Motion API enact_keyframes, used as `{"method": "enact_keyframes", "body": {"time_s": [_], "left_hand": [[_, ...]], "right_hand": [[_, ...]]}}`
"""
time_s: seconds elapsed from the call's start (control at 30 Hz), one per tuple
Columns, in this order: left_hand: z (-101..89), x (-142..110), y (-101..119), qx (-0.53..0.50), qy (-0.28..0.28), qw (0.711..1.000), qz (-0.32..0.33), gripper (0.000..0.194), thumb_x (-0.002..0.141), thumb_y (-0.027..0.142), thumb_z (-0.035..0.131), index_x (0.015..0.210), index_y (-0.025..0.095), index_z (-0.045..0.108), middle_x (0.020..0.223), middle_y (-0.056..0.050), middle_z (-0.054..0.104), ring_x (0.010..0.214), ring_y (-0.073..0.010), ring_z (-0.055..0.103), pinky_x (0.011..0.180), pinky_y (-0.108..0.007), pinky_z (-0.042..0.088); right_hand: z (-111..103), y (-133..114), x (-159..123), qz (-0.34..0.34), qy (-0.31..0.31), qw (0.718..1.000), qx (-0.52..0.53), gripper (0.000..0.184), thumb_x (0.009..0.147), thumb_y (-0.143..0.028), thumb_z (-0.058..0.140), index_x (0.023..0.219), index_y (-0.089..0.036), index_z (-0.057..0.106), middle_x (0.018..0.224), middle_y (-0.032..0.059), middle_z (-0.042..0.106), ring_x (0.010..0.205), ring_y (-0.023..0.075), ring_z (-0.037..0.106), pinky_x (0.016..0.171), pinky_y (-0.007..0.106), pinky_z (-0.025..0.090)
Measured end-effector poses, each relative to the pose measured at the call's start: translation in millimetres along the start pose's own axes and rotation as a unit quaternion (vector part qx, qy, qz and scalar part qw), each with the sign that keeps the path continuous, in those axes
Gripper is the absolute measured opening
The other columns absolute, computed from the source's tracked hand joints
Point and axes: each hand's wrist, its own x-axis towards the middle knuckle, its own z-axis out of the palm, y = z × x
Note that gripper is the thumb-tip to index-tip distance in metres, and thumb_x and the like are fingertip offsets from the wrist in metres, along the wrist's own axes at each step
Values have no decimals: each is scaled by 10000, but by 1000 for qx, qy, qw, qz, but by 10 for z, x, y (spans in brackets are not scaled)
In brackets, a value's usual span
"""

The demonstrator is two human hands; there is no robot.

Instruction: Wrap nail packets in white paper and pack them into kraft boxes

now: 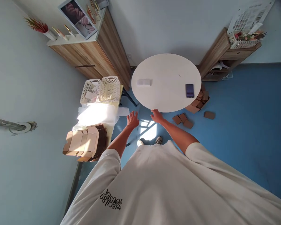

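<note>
My left hand (132,119) is open, fingers apart and slightly bent, with nothing in it. Just beside it, the end of a white sheet (123,111) sticks out from a stack of white sheets (97,114) lit by sun. My right hand (156,116) is at the near rim of the round white table (166,67); its fingers look loosely apart and hold nothing. Whether it touches the rim I cannot tell. On that table lie a small translucent white case (144,82) and a dark, blurred rectangular item (189,90).
Flat cardboard box blanks (84,142) are stacked on the left side table, with two white baskets (109,89) behind. Small brown boxes (183,117) lie on the floor near a filled carton (194,107). Wooden cabinets (107,47) and shelves (215,59) flank the back wall.
</note>
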Motion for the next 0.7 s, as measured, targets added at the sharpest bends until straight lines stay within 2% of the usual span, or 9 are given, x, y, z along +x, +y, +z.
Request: {"method": "enact_keyframes", "body": {"time_s": [0.13, 0.23, 0.4, 0.5, 0.6, 0.7], "left_hand": [[38, -235, -263, -3, 0, 1000, -9, 645, 980, 238, 518, 1615, 209, 407, 1702, -196, 360, 1524, -363, 397, 1199, -550, 368], [44, -377, -548, -8, -3, 1000, -27, 583, 992, 256, 508, 1571, 199, 457, 1653, -191, 430, 1466, -359, 462, 1150, -512, 423], [25, -600, -1105, -16, -9, 997, -71, 514, 1015, 260, 469, 1526, 195, 483, 1589, -192, 484, 1420, -346, 503, 1119, -474, 448], [9, -766, -1457, -13, -10, 996, -91, 429, 1027, 265, 446, 1438, 180, 538, 1467, -206, 563, 1333, -346, 570, 1079, -472, 466], [-11, -934, -1842, -9, 17, 992, -126, 373, 1035, 272, 430, 1366, 157, 558, 1376, -219, 606, 1270, -358, 610, 1041, -475, 482], [-34, -1065, -2221, -20, 44, 983, -174, 383, 1024, 288, 472, 1372, 142, 534, 1381, -234, 608, 1291, -373, 607, 1042, -478, 485]], "right_hand": [[223, -140, -51, -18, -2, 1000, -4, 475, 1050, -265, 516, 1518, -185, 534, 1556, 170, 496, 1358, 285, 571, 1062, 382, 522], [390, -318, -87, -19, -7, 1000, -2, 467, 1061, -282, 508, 1517, -190, 541, 1559, 170, 494, 1318, 286, 594, 1041, 390, 532], [722, -723, -172, -27, 0, 1000, 0, 448, 1054, -274, 533, 1497, -213, 572, 1523, 153, 523, 1288, 263, 616, 1053, 369, 526], [970, -1003, -244, -21, 6, 1000, 2, 441, 1047, -260, 546, 1484, -211, 585, 1505, 153, 534, 1307, 259, 606, 1073, 363, 513], [1230, -1261, -330, -16, 7, 1000, 8, 445, 1041, -251, 551, 1481, -198, 586, 1513, 154, 527, 1324, 254, 595, 1099, 354, 493], [1460, -1456, -413, -19, 5, 1000, 14, 455, 1040, -246, 541, 1491, -193, 577, 1522, 148, 523, 1331, 247, 594, 1118, 341, 482]]}}
